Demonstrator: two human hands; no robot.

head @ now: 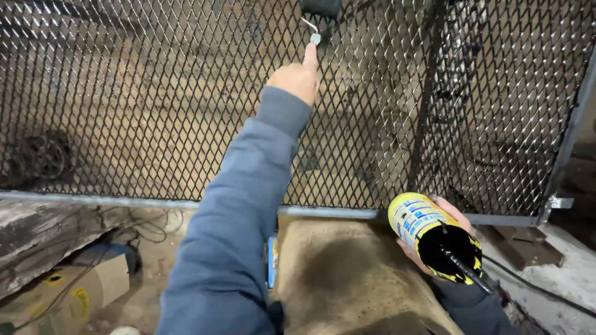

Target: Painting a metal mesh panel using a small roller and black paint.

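My left hand (pixel 297 77) reaches up on a blue-sleeved arm and grips the thin metal handle of a small paint roller (pixel 320 7), whose dark head rests against the top of a black expanded-metal mesh panel (pixel 155 105). My right hand (pixel 450 217) is low at the right. It holds a yellow paint can (pixel 415 220) tilted towards me, with black paint inside. A dark stick (pixel 469 273) pokes out of the can's mouth. The mesh looks glossy black on the right and duller on the left.
The panel's grey steel frame (pixel 93 200) runs along the bottom and up the right side (pixel 568 142). A tan block (pixel 347 273) lies below the frame. Bottom left are a cardboard box (pixel 74 291) and loose wires (pixel 149 226); a black cable (pixel 540 288) crosses bottom right.
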